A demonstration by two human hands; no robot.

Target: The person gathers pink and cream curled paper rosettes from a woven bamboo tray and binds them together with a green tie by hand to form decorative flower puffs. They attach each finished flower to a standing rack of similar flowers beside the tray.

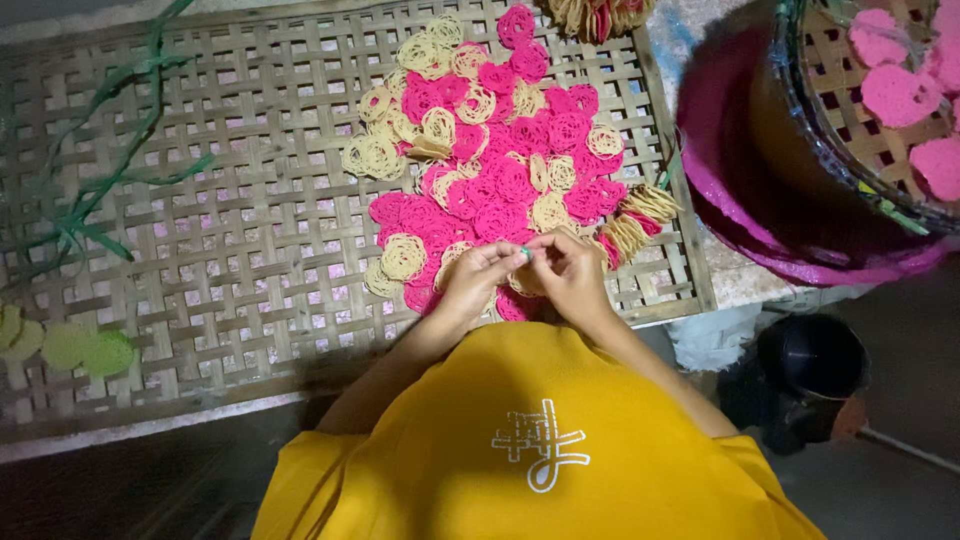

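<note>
My left hand (478,278) and my right hand (572,272) meet fingertip to fingertip over the near edge of a heap of round noodle-like crackers (500,150), pink and cream. Between the fingertips both hands pinch a small green piece (525,253); I cannot tell what it is. The crackers lie on a large woven bamboo tray (230,220). Two stacked bundles of cream crackers (640,218) lie just right of my right hand. My yellow shirt fills the bottom of the view.
A pink basin (720,150) stands at the right, with a woven basket (850,90) holding pink discs (900,95) over it. Green strips (100,190) lie on the tray's left part. Pale green discs (70,345) sit at the far left. A black round container (810,360) is lower right.
</note>
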